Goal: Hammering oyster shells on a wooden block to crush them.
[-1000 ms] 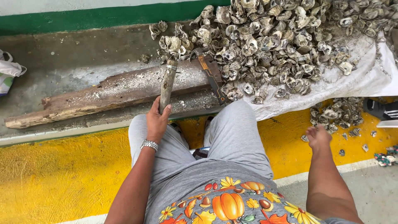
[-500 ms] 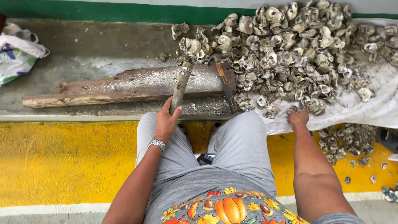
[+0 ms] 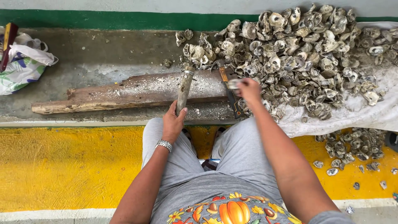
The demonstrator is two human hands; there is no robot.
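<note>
Seated above a yellow-painted curb [image 3: 62, 166], I wear a metal watch [image 3: 164, 144] on my left wrist. My left hand [image 3: 173, 121] wraps its fingers around the rough wooden handle of a tool [image 3: 184, 90], its far end resting on a splintered, grit-dusted plank [image 3: 124, 91]. My right hand [image 3: 250, 88] pinches what looks like a single oyster [image 3: 234, 84] just above a knife [image 3: 230, 93] lying on the plank. Beyond, a craggy grey heap of oyster shells [image 3: 306, 54] covers a white sheet [image 3: 373, 112]. A printed bag [image 3: 23, 66] sits far left.
</note>
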